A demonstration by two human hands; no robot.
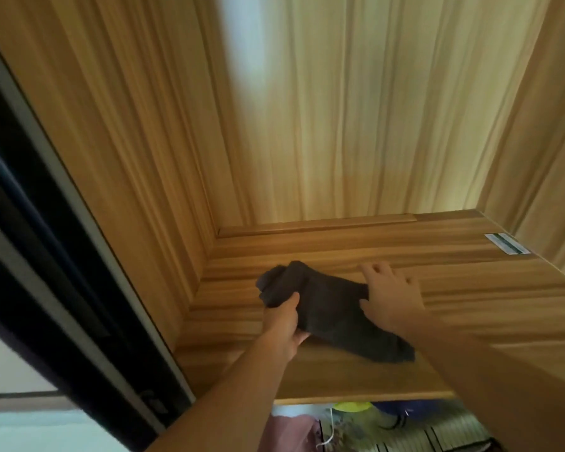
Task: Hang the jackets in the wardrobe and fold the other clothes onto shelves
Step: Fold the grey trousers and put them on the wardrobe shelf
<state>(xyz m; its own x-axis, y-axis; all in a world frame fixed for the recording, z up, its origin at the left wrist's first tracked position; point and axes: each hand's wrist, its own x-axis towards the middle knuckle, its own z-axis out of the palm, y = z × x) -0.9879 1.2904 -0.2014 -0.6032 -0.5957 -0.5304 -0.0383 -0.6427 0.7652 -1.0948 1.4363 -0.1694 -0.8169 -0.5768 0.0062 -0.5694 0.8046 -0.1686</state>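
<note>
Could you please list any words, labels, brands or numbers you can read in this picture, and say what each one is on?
No text here can be read.
Sticker on the wooden shelf, near its back right corner: a pale strip with a dark band, too small and blurred to read.
Dark folded garment held on the shelf by the left hand and right hand: no label or print shows.

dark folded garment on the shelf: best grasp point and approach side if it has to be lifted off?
Likely the bunched, thicker far-left end of the dark folded garment, where the left hand already grips it, coming from the open front edge of the wooden shelf. That end is raised off the board; the rest lies flat under the right hand, giving little to pinch.
</note>
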